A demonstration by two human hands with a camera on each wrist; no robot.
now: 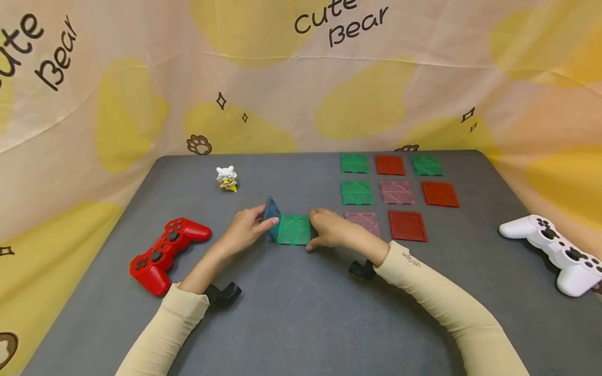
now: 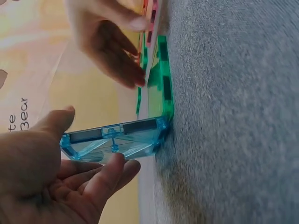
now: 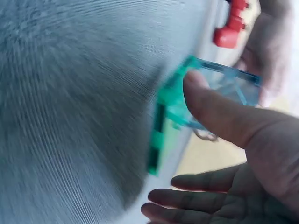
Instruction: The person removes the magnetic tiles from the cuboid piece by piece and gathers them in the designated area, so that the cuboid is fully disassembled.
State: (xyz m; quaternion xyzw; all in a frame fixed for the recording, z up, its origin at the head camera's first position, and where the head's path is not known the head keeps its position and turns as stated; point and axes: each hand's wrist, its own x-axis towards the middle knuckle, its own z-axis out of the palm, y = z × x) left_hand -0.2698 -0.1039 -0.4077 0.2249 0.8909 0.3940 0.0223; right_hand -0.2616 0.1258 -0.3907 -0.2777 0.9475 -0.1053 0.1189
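A blue see-through magnetic tile stands upright along the left edge of a green magnetic tile, which lies flat on the table. My left hand pinches the blue tile, thumb on one face and fingers on the other, as the left wrist view shows. At the green tile's right edge is my right hand. Its fingers are straight, with the thumb spread apart from them. In the right wrist view the thumb overlaps the green tile; whether it touches cannot be told.
Right of the hands lie rows of flat tiles, among them a dark red tile and a pink tile. A red game controller is at the left, a white controller at the right. A small figurine stands at the back left.
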